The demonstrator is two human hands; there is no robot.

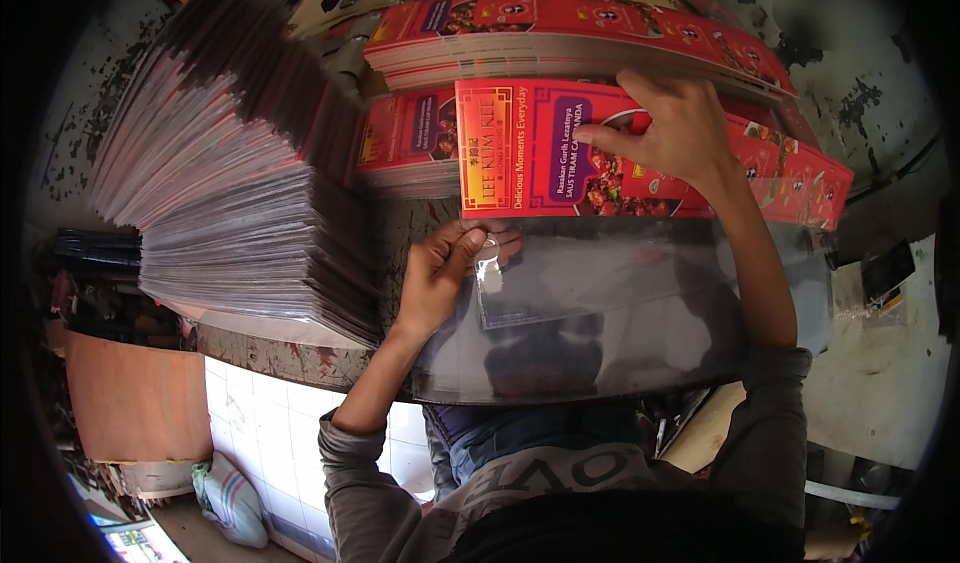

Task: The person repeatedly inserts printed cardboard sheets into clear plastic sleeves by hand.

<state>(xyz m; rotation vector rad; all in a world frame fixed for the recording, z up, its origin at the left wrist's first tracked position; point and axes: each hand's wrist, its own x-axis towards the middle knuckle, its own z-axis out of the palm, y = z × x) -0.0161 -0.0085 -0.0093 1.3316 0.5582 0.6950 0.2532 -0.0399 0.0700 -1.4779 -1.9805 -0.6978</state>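
Note:
My right hand [680, 133] grips a long red printed card strip [620, 198] by its upper edge, thumb lying across the front. The strip has a yellow panel at its left end and food pictures along it. Just below its lower left corner, my left hand [440, 273] pinches a clear plastic sleeve [600, 273] between thumb and fingers. The sleeve spreads to the right over the table, along the strip's lower edge. Whether the strip's far right end lies inside the plastic, I cannot tell.
A tall, fanned stack of sleeved cards [240, 233] stands on the table's left. More red card strips [570, 18] are piled behind, with another pile [405, 143] at centre left. Below are a brown box [140, 398] and a striped sack [230, 503]. A dark phone-like object [887, 271] lies right.

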